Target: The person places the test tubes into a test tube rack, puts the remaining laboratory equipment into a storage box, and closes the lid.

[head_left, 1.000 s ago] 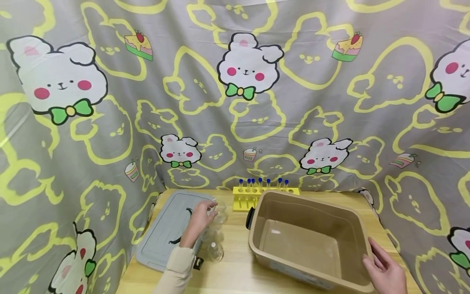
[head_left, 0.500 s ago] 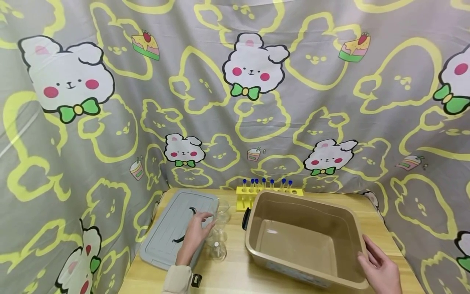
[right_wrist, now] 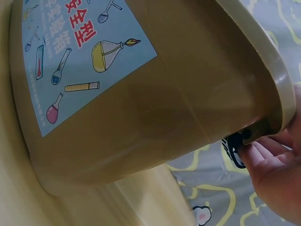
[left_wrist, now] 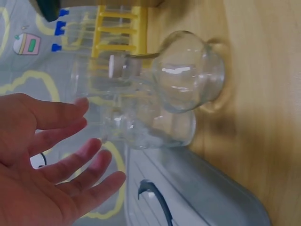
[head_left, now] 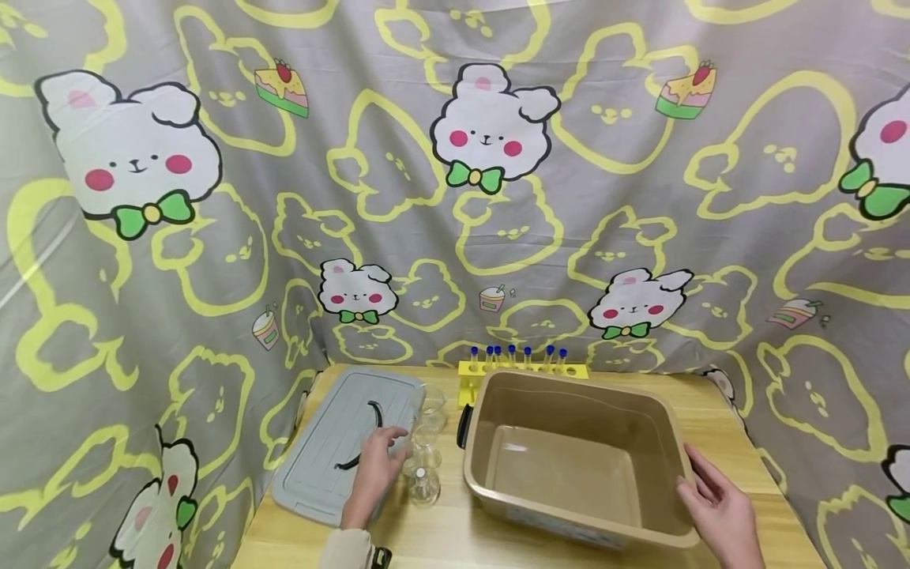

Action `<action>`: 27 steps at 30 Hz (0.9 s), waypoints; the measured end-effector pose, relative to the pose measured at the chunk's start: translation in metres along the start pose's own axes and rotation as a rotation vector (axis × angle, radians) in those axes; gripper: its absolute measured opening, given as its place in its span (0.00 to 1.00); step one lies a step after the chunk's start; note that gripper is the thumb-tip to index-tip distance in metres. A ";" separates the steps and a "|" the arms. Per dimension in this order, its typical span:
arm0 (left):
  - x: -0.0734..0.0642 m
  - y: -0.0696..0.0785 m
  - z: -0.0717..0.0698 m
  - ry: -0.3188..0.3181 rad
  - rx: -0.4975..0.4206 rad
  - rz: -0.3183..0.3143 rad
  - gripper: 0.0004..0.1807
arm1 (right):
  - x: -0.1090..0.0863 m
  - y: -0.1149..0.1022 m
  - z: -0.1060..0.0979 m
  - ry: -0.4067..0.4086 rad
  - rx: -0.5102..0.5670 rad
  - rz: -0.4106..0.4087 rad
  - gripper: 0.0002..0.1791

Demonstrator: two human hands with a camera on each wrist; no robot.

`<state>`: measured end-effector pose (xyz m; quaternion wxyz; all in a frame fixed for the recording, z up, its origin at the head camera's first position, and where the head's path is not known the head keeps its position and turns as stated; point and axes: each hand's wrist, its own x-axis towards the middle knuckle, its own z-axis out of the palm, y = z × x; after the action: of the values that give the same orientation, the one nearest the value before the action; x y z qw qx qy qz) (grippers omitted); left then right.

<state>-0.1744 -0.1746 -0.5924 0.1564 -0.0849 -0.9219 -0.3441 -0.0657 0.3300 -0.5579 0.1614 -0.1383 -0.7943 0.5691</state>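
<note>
My right hand (head_left: pixel 721 510) holds the right end of a brown plastic storage box (head_left: pixel 565 474), thumb at the rim. In the right wrist view its fingers (right_wrist: pixel 270 153) curl beneath the rim by a black latch (right_wrist: pixel 234 149). Inside, the box holds nothing visible. My left hand (head_left: pixel 378 465) hovers over the grey lid (head_left: pixel 323 442), fingers loosely spread and holding nothing. Just right of it stand clear glass vessels, among them a flask with a white stopper (head_left: pixel 423 488) and a beaker (head_left: pixel 431 405). The left wrist view shows a round glass flask (left_wrist: pixel 181 75) apart from the fingertips.
Behind the box, a yellow test tube rack (head_left: pixel 467 387) carries several blue-capped tubes, its lower part partly hidden. A black latch (head_left: pixel 464 427) sticks out at the box's left end. Patterned curtain (head_left: pixel 498 237) encloses the wooden table (head_left: pixel 441 545) at the back and sides.
The box has slid left towards the glassware, with my right hand still on it. My left hand has drawn back from beside the beaker, nearer to me.
</note>
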 end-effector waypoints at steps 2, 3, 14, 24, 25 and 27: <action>-0.002 -0.001 0.003 0.010 0.011 0.002 0.16 | 0.002 0.000 0.001 -0.012 0.003 -0.004 0.29; -0.003 -0.001 0.004 0.013 0.018 0.000 0.16 | 0.003 0.000 0.002 -0.021 0.010 -0.003 0.29; -0.005 -0.002 0.015 0.051 0.068 0.007 0.18 | 0.011 0.000 0.011 -0.048 0.029 -0.094 0.28; -0.006 -0.002 0.019 0.075 0.081 0.017 0.20 | 0.019 0.000 0.024 -0.059 0.066 -0.131 0.27; -0.005 -0.003 0.020 0.078 0.082 0.022 0.20 | 0.020 0.000 0.025 -0.061 0.069 -0.133 0.27; -0.004 -0.004 0.020 0.077 0.081 0.024 0.20 | 0.021 0.000 0.027 -0.067 0.063 -0.137 0.27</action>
<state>-0.1761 -0.1645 -0.6099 0.1990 -0.0761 -0.9274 -0.3074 -0.0960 0.3147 -0.5638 0.1776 -0.0593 -0.7886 0.5857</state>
